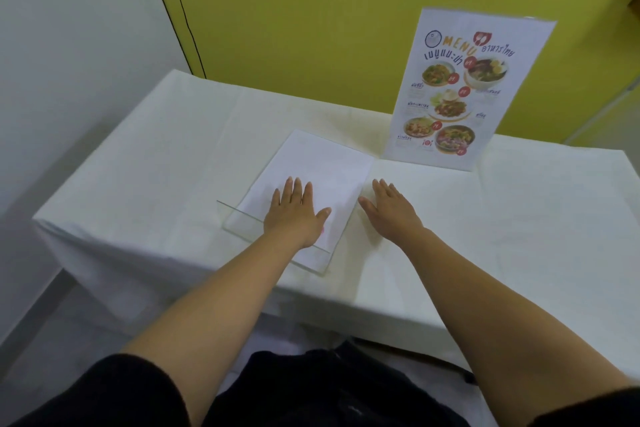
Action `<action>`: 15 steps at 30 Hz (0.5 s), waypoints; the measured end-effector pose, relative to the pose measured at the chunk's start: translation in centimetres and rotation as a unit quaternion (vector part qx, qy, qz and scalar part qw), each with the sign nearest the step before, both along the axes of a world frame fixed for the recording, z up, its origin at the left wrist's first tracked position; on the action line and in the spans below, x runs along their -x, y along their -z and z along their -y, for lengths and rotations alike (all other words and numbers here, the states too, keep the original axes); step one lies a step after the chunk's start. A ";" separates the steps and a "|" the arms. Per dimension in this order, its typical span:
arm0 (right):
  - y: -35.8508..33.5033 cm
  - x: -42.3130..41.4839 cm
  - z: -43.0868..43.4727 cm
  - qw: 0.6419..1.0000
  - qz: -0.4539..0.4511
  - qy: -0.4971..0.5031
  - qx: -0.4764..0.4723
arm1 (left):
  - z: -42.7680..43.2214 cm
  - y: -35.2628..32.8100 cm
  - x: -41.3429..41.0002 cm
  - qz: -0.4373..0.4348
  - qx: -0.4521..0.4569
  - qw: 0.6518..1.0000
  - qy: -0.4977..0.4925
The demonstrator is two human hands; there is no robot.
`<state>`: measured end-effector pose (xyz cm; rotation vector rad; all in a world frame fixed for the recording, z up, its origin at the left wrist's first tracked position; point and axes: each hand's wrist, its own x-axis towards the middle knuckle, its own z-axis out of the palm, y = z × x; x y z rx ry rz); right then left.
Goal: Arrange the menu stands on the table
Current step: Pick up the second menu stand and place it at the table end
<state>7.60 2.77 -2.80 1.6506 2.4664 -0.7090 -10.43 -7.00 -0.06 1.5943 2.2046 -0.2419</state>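
Note:
A clear acrylic menu stand (311, 170) lies flat on the white tablecloth (156, 156), its blank white side up and its transparent foot pointing toward the table's near edge. My left hand (294, 211) rests palm down on it, fingers spread. Just right of the stand's edge, my right hand (389, 208) lies flat on the cloth with its thumb next to the sheet. A second menu stand (467, 90) is upright at the back right, showing a colourful food menu.
The table stands against a yellow-green wall (329, 3), with a white wall to the left. A thin black cable (180, 7) runs down the wall behind the table's back left corner. The near table edge is close to my body.

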 end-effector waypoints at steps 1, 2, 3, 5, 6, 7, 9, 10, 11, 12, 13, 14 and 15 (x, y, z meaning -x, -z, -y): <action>0.1 0.3 0.0 1.000 -0.008 0.008 0.006 | 0.1 0.0 0.0 -0.001 -0.003 1.000 -0.003; 0.2 0.5 -0.1 1.000 -0.017 0.014 0.012 | 0.3 0.0 -0.1 0.000 -0.006 1.000 -0.007; 0.3 0.7 -0.1 0.999 -0.025 0.020 0.017 | 0.4 0.0 -0.1 0.001 -0.009 1.000 -0.011; 0.2 1.2 -0.3 0.998 -0.045 0.031 0.027 | 0.8 0.0 -0.1 0.002 -0.015 1.000 -0.021; 0.2 1.4 -0.5 0.997 -0.055 0.038 0.032 | 1.1 0.0 -0.2 0.002 -0.018 1.000 -0.025; 0.1 1.6 -0.7 0.996 -0.068 0.046 0.036 | 1.3 0.1 -0.2 0.002 -0.024 0.999 -0.028; -0.4 2.1 -1.0 0.992 -0.109 0.058 0.030 | 1.9 0.2 -0.2 0.004 -0.044 0.998 -0.035; -0.9 2.3 -1.1 0.988 -0.139 0.065 0.020 | 2.2 0.3 -0.2 0.005 -0.054 0.998 -0.037; -1.5 2.6 -1.1 0.982 -0.175 0.071 0.008 | 2.4 0.4 -0.2 0.004 -0.064 0.997 -0.038; -2.1 3.0 -1.1 0.974 -0.212 0.081 -0.002 | 2.7 0.5 -0.2 0.002 -0.072 0.997 -0.039; -2.8 3.4 -1.2 0.964 -0.246 0.100 -0.005 | 3.0 0.5 -0.2 0.000 -0.079 0.996 -0.040; -3.4 3.7 -1.4 0.951 -0.283 0.127 0.002 | 3.2 0.5 -0.3 -0.002 -0.085 0.996 -0.041; -3.9 4.1 -1.8 0.931 -0.327 0.164 0.024 | 3.4 0.5 -0.3 -0.003 -0.093 0.995 -0.042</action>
